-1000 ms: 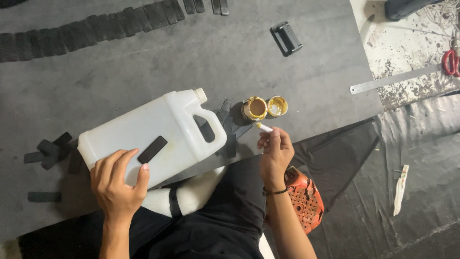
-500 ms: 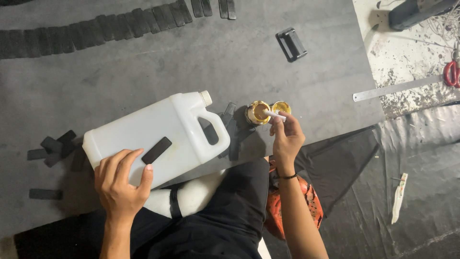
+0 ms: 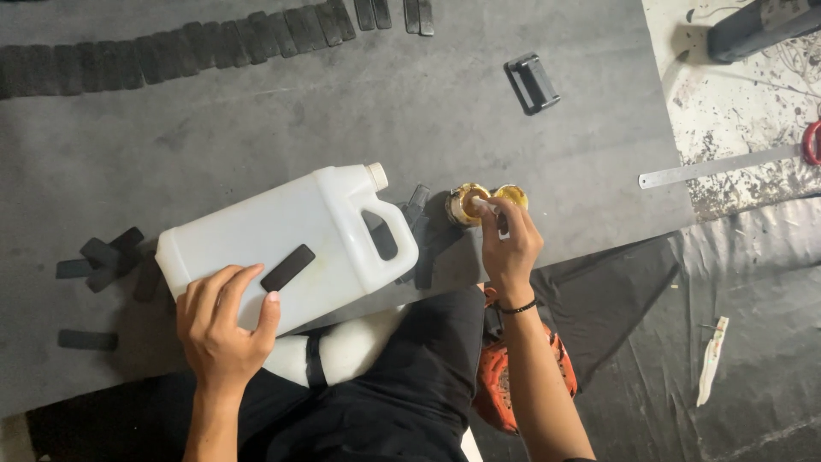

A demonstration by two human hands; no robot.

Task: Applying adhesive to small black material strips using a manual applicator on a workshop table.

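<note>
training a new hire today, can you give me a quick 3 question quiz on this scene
1. True or false: the left hand rests on the white plastic jug, which lies on its side.
2. What lies on the jug's upward face, just past the left hand's fingertips?
A. a red pair of scissors
B. a black strip
C. a steel ruler
3. Fill in: the right hand reaches a small white tool to the small open ____, whose yellow lid lies beside it.

Key
1. True
2. B
3. tin
</note>
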